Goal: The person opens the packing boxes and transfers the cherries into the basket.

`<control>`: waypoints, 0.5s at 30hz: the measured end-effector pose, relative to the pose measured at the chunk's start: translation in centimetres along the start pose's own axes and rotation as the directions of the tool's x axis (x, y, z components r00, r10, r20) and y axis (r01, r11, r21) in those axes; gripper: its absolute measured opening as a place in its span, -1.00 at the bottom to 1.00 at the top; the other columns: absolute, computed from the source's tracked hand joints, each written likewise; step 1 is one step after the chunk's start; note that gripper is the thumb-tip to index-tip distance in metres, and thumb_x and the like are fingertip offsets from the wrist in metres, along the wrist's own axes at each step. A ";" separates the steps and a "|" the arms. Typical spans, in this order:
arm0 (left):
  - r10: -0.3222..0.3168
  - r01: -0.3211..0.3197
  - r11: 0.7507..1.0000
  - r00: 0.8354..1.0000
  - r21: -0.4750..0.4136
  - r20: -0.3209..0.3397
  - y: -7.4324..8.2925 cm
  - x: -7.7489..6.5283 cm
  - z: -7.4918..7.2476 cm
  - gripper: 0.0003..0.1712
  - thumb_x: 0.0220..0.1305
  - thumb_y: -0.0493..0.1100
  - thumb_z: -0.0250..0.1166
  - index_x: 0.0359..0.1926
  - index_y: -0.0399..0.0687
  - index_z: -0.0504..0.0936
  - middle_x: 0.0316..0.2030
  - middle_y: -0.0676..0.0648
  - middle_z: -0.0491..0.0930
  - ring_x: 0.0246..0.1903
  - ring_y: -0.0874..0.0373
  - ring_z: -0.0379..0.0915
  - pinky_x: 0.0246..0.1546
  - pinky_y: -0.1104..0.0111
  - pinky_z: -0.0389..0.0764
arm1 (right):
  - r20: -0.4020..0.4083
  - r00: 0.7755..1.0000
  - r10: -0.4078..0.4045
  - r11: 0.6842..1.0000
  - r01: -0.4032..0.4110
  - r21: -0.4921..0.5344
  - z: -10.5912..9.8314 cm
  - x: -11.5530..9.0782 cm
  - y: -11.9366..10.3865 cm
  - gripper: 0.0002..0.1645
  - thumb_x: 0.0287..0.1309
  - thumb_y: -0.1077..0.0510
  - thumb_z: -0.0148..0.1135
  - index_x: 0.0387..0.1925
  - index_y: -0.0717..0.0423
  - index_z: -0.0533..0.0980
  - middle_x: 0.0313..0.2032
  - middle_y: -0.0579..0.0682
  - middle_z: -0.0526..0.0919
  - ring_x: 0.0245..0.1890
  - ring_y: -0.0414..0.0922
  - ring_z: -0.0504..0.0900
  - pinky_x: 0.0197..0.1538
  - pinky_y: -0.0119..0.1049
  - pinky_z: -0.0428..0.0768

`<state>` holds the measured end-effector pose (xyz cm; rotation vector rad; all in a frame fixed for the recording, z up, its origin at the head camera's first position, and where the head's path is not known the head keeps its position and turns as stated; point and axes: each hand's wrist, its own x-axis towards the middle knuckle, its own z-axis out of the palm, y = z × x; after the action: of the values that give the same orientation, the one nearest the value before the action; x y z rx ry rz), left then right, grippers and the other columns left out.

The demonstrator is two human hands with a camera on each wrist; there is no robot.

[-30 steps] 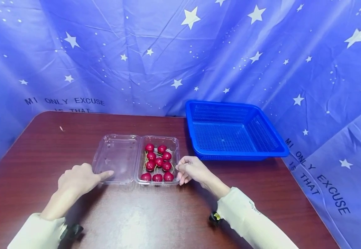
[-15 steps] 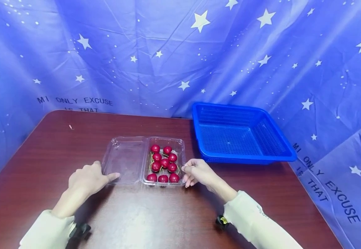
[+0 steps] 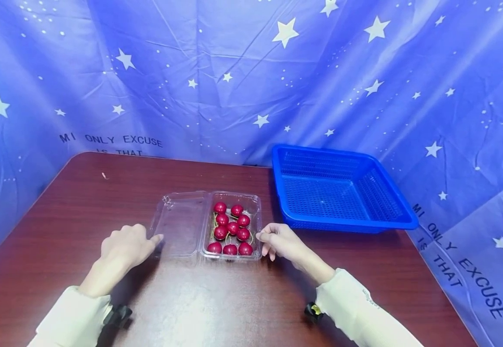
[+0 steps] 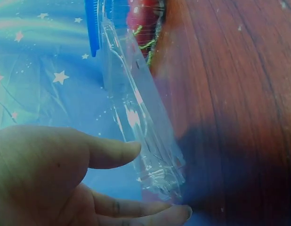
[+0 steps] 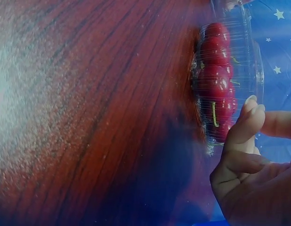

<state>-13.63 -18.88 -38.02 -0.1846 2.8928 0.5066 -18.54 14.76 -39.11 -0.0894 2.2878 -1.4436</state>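
Note:
A clear plastic clamshell box (image 3: 235, 193) lies on the table with its lid (image 3: 179, 226) folded out to the left. Several red cherries (image 3: 232, 228) with green stems sit in the box. My left hand (image 3: 125, 246) grips the lid's outer edge, thumb over it and fingers below; in the left wrist view the lid (image 4: 148, 117) slants up off the table. At the box's right wall, my right hand (image 3: 281, 242) pinches the rim between thumb and bent fingers. The right wrist view shows the cherries (image 5: 216, 80) through the clear side.
A blue plastic basket (image 3: 284, 207) with mesh walls stands behind and right of my right hand. The brown wooden table (image 3: 182, 299) runs back to a blue star-print curtain (image 3: 217, 106). A tiny pale scrap (image 3: 105, 176) lies at the back left.
The lid's outer edge has risen from the table with my left hand, and the lid looks narrower. My right hand stays at the box's rim. The head view has shifted slightly left.

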 end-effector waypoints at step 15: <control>0.141 -0.191 0.972 0.942 -0.140 -0.305 4.6 -0.1 -0.4 -0.51 0.26 -0.02 0.12 0.01 -0.37 0.48 -0.14 -0.45 0.59 -0.17 -0.41 0.52 -0.27 -0.17 0.51 | -0.132 0.984 -0.120 0.971 0.088 -0.223 0.1 -0.9 -0.7 -0.75 0.19 0.10 0.20 -0.29 0.25 0.45 -0.56 0.16 0.63 -0.68 -0.08 0.57 -0.40 -0.14 0.61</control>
<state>-14.32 -14.72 -36.19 -0.0403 3.1714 0.8197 -17.83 14.60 -38.28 -0.1784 2.5892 -1.2818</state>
